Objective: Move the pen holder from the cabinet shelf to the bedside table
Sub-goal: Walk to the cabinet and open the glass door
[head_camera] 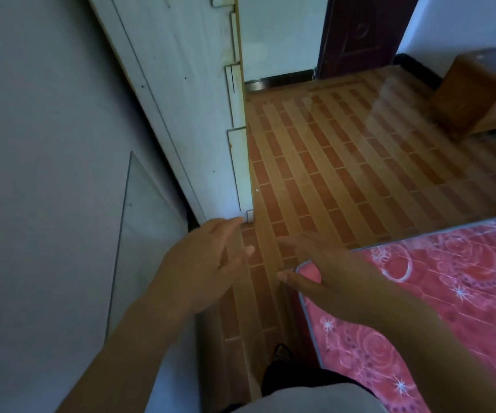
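Both hands reach forward over the floor with nothing in them. The left hand [208, 260] has its fingers straight and loosely spread, and the right hand [327, 278] is the same, palm turned inward. The pen holder is out of view.

The floor [345, 162] is glossy tile in long alternating tan and brick-red strips. At the right a bed cover [449, 308] of quilted pink-red fabric carries rose swirls and white starbursts. On the left a tall white painted panel [199, 99], scuffed and chipped along its edge, stands beside a smooth grey surface [47, 144]. A clear triangular pane [148, 234] leans there. In the far right corner sits a squat boxy unit of orange-brown wood, blurred, probably the bedside table [476, 93]. A dark carved door [362, 34] stands behind.
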`<state>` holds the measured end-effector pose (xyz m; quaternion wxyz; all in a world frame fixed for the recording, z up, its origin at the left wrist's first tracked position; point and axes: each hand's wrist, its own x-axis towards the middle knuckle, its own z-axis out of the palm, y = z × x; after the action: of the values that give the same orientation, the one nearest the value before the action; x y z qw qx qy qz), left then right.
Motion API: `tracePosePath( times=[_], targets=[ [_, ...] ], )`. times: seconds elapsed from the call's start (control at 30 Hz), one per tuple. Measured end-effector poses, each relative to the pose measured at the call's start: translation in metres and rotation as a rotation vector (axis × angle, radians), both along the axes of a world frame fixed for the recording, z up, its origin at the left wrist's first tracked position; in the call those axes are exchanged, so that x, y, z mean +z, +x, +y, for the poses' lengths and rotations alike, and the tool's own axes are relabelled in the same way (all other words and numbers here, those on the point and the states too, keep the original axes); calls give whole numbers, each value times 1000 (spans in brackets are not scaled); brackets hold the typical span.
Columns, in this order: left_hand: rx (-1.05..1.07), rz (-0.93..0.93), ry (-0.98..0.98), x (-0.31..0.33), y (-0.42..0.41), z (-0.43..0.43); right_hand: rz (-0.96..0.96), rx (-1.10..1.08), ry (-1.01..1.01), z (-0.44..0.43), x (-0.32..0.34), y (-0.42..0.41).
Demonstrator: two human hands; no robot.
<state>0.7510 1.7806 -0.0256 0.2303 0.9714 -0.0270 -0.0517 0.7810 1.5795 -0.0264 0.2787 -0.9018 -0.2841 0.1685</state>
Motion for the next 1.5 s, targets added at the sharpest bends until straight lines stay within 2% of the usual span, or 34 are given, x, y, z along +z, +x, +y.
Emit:
tracePosePath(
  times=[0.13, 0.3, 0.47, 0.83, 1.17, 1.5],
  targets=[
    [-1, -10, -57, 1, 66, -6, 56, -33, -91, 1, -2, 72],
    [24, 54, -72, -12, 120, 25, 47, 9, -68, 23, -8, 133],
    [60, 42, -67, -21, 194, 66, 9, 42, -33, 67, -19, 214],
    [-106, -30, -74, 3, 389, 114, -97, -171, -74, 116, 17, 378],
    [-369, 58, -140, -4, 507, 57, -70, -354, -7, 58, 3, 447],
    [-416, 123, -128, -8, 651, -49, -38, -439, -40, -45, -12, 566]
  ],
)
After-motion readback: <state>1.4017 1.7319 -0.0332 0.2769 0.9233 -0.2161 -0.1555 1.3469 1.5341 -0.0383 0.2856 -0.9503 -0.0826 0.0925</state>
